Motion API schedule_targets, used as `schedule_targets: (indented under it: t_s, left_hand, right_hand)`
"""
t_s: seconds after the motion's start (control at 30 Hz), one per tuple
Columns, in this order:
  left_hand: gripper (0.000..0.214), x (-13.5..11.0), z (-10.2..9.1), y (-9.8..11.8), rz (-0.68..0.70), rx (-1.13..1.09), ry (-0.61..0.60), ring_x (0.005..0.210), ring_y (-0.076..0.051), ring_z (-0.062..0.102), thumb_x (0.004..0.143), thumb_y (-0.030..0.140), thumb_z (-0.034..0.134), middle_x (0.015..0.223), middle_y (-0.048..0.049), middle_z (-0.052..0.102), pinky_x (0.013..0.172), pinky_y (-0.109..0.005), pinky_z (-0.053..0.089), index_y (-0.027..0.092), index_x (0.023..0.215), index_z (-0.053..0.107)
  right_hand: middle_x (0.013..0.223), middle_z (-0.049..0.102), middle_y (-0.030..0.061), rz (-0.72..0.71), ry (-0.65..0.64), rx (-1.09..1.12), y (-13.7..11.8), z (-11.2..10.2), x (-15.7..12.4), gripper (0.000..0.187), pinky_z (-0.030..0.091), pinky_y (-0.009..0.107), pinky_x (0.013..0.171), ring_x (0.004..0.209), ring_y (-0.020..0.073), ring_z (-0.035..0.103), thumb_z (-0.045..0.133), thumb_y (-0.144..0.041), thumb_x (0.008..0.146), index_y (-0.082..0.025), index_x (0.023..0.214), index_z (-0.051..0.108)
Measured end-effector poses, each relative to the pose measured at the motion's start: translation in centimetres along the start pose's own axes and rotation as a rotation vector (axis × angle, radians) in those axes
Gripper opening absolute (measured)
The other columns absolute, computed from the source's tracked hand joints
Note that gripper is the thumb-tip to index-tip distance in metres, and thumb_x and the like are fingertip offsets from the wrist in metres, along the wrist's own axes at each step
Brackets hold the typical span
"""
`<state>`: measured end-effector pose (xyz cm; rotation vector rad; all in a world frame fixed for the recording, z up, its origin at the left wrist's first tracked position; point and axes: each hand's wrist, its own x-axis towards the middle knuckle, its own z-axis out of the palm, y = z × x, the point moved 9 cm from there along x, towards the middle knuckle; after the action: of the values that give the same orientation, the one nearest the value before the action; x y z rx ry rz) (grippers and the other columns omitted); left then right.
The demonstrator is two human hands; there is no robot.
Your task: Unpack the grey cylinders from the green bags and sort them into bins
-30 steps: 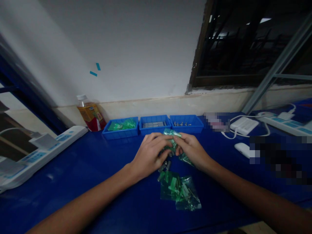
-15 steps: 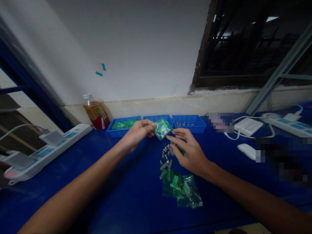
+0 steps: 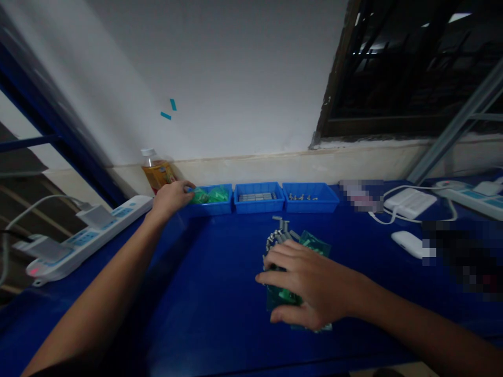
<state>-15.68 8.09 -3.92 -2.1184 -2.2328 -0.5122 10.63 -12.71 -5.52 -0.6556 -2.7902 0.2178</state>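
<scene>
My left hand (image 3: 174, 196) is at the left end of the left blue bin (image 3: 212, 210), fingers closed on the edge of a green plastic bag (image 3: 200, 196); its fingertips are partly hidden. Another green bag (image 3: 217, 194) lies beside it in that bin. My right hand (image 3: 310, 280) spreads its fingers over small clear-green bags of parts (image 3: 288, 297) on the blue table, covering much of them. Just beyond its fingers are loose grey metal cylinders (image 3: 283, 226) and small screws (image 3: 270, 240). A further green bag (image 3: 314, 243) shows behind the right hand.
The middle bin (image 3: 259, 205) holds grey cylinders, the right bin (image 3: 310, 204) small screws. A drink bottle (image 3: 155, 170) stands behind my left hand. Power strips (image 3: 92, 233) lie at both sides. A white case (image 3: 408, 244) and a white charger with cable (image 3: 411, 202) are at right.
My left hand has moved left with the green bag from mid-table to the left bin. My right hand has come down nearer, over the bags. Another green bag now shows beside the loose cylinders.
</scene>
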Motion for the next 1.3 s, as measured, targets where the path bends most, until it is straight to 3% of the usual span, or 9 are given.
schedule_targets:
  t_s: [0.3,0.43,0.5,0.67,0.83,0.93,1.0,1.13,1.3]
  left_hand:
    - [0.041,-0.5,1.8,2.8,0.129,0.165,-0.143,0.074,-0.026,0.062,0.079,0.053,0.048,0.071,-0.009,0.066,0.064,-0.029,0.04,0.019,0.072,0.07]
    - [0.035,-1.9,-2.1,5.7,0.164,0.158,0.109,0.081,-0.027,0.061,0.083,0.043,0.046,0.079,-0.01,0.068,0.071,-0.032,0.042,0.018,0.085,0.07]
    - [0.034,-3.5,-3.3,8.5,0.24,0.023,0.121,0.082,-0.025,0.061,0.084,0.042,0.045,0.082,-0.0085,0.069,0.073,-0.032,0.041,0.018,0.087,0.069]
    - [0.053,-10.4,2.3,17.2,0.437,-0.58,-0.625,0.065,-0.018,0.059,0.085,0.058,0.039,0.064,-0.0051,0.066,0.065,-0.028,0.041,0.019,0.07,0.071]
    - [0.052,-13.9,5.1,20.2,0.324,-0.99,-0.857,0.064,-0.015,0.054,0.084,0.06,0.041,0.072,-0.005,0.067,0.052,-0.023,0.034,0.017,0.075,0.069]
    - [0.028,-13.0,4.1,19.9,0.321,-1.055,-0.686,0.058,-0.011,0.048,0.082,0.043,0.056,0.068,-0.0004,0.062,0.053,-0.022,0.033,0.017,0.075,0.065]
    - [0.02,-12.2,2.3,19.3,0.378,-1.027,-0.419,0.062,-0.012,0.05,0.083,0.034,0.057,0.071,-0.0003,0.062,0.058,-0.024,0.037,0.017,0.079,0.064]
    - [0.015,-13.6,-1.0,19.6,0.661,-0.702,0.099,0.086,-0.018,0.055,0.086,0.023,0.054,0.092,-0.0042,0.064,0.079,-0.033,0.043,0.02,0.098,0.063]
    - [0.026,-15.7,-0.7,20.9,0.901,-0.473,0.178,0.096,-0.021,0.051,0.088,0.028,0.054,0.102,-0.007,0.06,0.084,-0.037,0.042,0.022,0.112,0.059]
  right_hand:
    - [0.104,0.059,0.0089,0.051,-0.063,0.019,1.3,0.3,-0.5,0.044,0.04,0.043,0.086,0.099,0.0244,0.052,0.064,-0.035,0.079,-0.023,0.12,0.058]
    - [0.103,0.057,0.0088,0.133,0.064,0.173,2.5,-0.1,0.0,0.044,0.044,0.033,0.078,0.093,0.0196,0.055,0.059,-0.026,0.083,-0.02,0.125,0.051]
    - [0.093,0.058,0.0063,0.252,0.234,0.278,4.4,-0.8,-0.1,0.04,0.044,0.029,0.069,0.08,0.0159,0.056,0.055,-0.022,0.084,-0.017,0.123,0.047]
    - [0.071,0.051,-0.0016,0.453,0.723,0.29,8.1,-3.3,-2.3,0.011,0.04,0.026,0.06,0.064,0.0123,0.051,0.056,-0.021,0.08,-0.019,0.086,0.047]
    - [0.074,0.054,0.0019,0.159,0.734,0.006,4.8,-4.5,-1.9,0.014,0.04,0.032,0.071,0.077,0.0167,0.051,0.052,-0.007,0.076,-0.02,0.07,0.049]
    - [0.083,0.059,0.0037,0.14,0.701,-0.078,3.7,-4.6,-1.7,0.013,0.038,0.036,0.08,0.09,0.0195,0.052,0.053,-0.007,0.076,-0.02,0.076,0.055]
    - [0.093,0.061,0.0053,0.216,0.715,-0.043,4.1,-4.9,-1.8,0.01,0.037,0.039,0.086,0.098,0.022,0.05,0.058,-0.014,0.077,-0.02,0.085,0.059]
    - [0.083,0.062,0.0048,0.462,0.698,0.426,7.8,-4.0,-1.9,0.022,0.042,0.033,0.075,0.082,0.019,0.055,0.053,-0.038,0.084,-0.018,0.084,0.06]
    - [0.051,0.044,-0.0045,0.68,0.717,0.821,11.1,-1.8,-2.6,0.036,0.031,0.022,0.044,0.045,0.0099,0.04,0.048,-0.049,0.084,-0.018,0.067,0.053]
